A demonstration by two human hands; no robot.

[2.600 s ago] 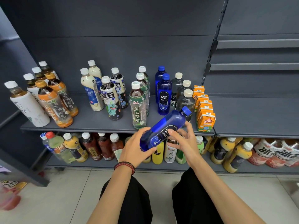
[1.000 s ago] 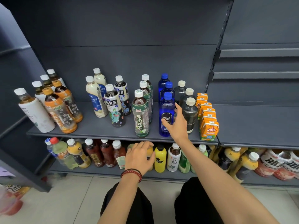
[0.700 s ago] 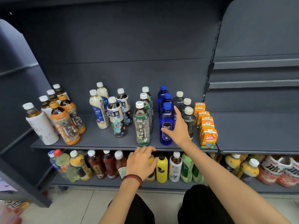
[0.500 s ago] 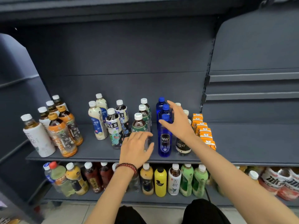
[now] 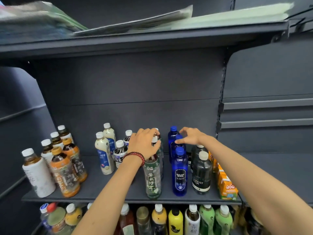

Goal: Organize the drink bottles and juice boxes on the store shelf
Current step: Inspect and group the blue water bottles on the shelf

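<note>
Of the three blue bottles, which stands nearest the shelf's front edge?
The blue bottle with the readable BOLSA SODA label, beside the dark bottle. The other two stand behind it in a line, their labels hidden, near the right hand.

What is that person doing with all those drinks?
A person is tidying drinks on a store shelf. Their left hand curls over the tops of the green tea bottles, and their right hand touches the caps of the blue bottles beside them. Both rows stand upright, running front to back. Orange juice boxes line up at the right end. Nothing looks lifted off the shelf.
</note>
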